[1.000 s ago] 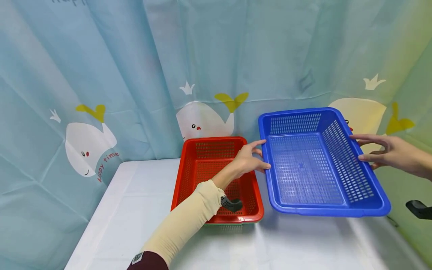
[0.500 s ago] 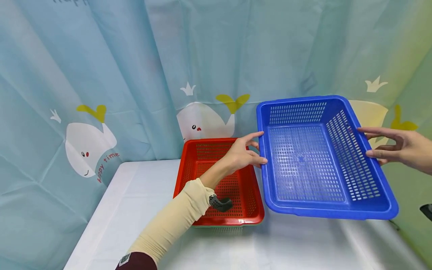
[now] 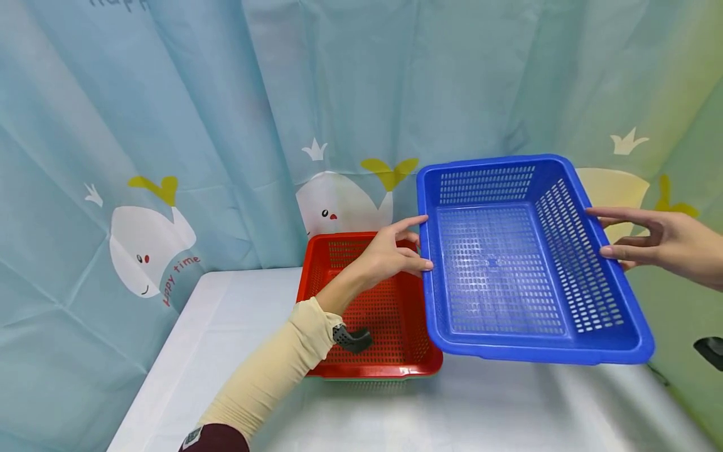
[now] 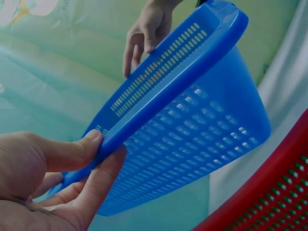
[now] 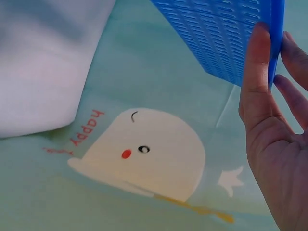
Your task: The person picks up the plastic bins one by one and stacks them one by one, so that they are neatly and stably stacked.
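Observation:
Held up above the table's right side is a blue rectangular plastic basket (image 3: 497, 263) with slotted walls and nothing inside, its open top tilted toward the head camera. My left hand (image 3: 381, 254) pinches its left rim; in the left wrist view the thumb (image 4: 91, 144) and fingers lie on opposite sides of that rim. On the far side, my right hand (image 3: 661, 242) pinches the right rim, fingers and thumb gripping it in the right wrist view. Below my left arm sits a red basket (image 3: 390, 370), nested over a green one (image 3: 361, 380) whose edge peeks out.
A white-covered table (image 3: 237, 326) carries the red basket near its back edge. Behind it hangs a light blue curtain (image 3: 226, 125) printed with whales, and a greenish curtain (image 3: 689, 351) closes off the right side. The blue basket overlaps the red one's right edge in the head view.
Both hands have raised the blue basket slightly. It shifted right at first, then back left, and now overlaps the red basket's right edge. The red basket has stayed in place.

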{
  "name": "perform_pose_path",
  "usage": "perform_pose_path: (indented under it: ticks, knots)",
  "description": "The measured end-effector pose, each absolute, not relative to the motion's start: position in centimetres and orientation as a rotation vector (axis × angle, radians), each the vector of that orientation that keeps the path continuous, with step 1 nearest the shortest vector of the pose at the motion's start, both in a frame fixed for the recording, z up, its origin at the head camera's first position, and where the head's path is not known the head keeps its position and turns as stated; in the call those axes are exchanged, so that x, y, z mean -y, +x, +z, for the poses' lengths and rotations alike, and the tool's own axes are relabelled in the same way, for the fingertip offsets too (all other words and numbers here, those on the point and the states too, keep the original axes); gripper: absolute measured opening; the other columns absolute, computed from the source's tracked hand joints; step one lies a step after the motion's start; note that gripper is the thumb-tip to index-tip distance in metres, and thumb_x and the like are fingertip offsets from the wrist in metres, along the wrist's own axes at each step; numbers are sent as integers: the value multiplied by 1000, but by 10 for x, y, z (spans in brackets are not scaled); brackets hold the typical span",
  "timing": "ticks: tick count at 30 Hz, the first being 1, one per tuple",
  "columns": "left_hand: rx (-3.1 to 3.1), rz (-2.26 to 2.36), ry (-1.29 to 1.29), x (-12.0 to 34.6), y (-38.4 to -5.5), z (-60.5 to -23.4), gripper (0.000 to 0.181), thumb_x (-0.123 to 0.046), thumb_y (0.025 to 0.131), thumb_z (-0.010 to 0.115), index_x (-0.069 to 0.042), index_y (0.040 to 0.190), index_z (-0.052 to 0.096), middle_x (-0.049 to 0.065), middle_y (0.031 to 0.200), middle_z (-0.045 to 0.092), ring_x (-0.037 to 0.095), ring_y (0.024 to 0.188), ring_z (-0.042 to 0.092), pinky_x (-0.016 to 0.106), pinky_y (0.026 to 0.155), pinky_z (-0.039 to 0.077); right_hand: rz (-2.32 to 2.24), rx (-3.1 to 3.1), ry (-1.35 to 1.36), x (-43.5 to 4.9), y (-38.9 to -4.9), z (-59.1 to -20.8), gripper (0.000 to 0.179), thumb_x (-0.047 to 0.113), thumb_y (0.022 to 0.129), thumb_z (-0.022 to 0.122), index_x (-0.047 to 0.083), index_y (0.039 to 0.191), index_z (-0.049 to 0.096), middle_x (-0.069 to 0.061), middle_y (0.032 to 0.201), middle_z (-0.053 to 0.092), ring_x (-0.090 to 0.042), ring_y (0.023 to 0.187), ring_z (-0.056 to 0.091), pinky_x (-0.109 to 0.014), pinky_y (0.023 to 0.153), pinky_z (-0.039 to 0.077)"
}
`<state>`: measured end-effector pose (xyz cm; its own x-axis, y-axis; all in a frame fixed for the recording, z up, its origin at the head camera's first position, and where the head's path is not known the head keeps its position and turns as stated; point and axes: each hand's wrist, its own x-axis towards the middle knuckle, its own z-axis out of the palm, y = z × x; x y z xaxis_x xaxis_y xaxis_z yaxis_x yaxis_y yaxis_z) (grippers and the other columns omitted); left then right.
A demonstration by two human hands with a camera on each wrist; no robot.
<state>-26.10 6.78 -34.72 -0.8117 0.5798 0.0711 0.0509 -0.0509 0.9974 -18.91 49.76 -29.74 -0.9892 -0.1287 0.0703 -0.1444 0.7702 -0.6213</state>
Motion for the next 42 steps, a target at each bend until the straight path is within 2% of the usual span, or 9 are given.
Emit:
perform_pose_path:
  ticks: [3,7,10,14,15,18,25,34,42]
  knots:
    - [-1845,1919,695,-57,-261,-344,91,14,83,77,-17,160,38,14,112,57,27,83,76,46,79,63,1020,2953,242,-489,-190,-294,67,16,100,70,18,159,39,24,120,47,-15,80,74,-27,67,59]
    - [-1853,1915,708,-39,-261,-341,89,14,85,76,-14,160,37,16,113,57,25,83,75,50,81,62,1032,2960,285,-474,-193,-289,66,16,100,69,18,160,39,8,132,44,-18,80,73,-27,67,59]
    - [-1866,1913,704,-24,-260,-337,88,14,86,75,-13,160,36,16,114,56,24,85,75,52,83,61,1029,2951,323,-462,-197,-286,66,17,99,71,19,159,41,5,136,44,-8,85,71,-33,73,61]
    - [-1893,1914,690,-3,-260,-332,89,14,85,76,-14,160,37,17,115,55,28,87,75,52,82,61,1062,2918,385,-444,-203,-283,66,17,97,73,20,157,45,15,129,51,-10,85,73,-36,74,62]
    - [-1901,1913,685,1,-260,-331,89,14,85,76,-14,160,37,17,116,55,28,87,75,52,82,61,1080,2905,405,-439,-204,-283,65,15,97,73,19,156,46,14,127,52,-18,81,74,-36,73,63]
    - [-1926,1909,678,16,-258,-328,89,14,84,76,-15,159,38,17,116,55,29,87,75,52,81,61,1125,2880,453,-425,-207,-281,64,11,96,74,18,155,47,16,124,57,-25,78,74,-28,64,58]
    - [-1999,1882,663,55,-252,-321,89,15,85,75,-14,159,37,18,117,53,26,84,75,51,80,62,1216,2885,534,-388,-213,-278,65,11,96,74,14,155,46,-13,135,56,-27,78,76,-22,71,57]
    - [-2101,1786,596,103,-239,-315,86,8,88,75,-18,160,36,21,127,49,27,90,75,48,82,62,1422,2873,654,-347,-220,-283,68,16,97,73,8,157,41,-21,138,52,-30,80,76,-30,80,61]
    - [-2155,1725,535,126,-232,-313,87,5,88,77,-19,161,35,21,130,50,30,93,75,49,83,62,1603,2798,742,-326,-226,-294,68,10,96,74,4,156,42,-23,133,52,-32,81,76,-40,76,63]
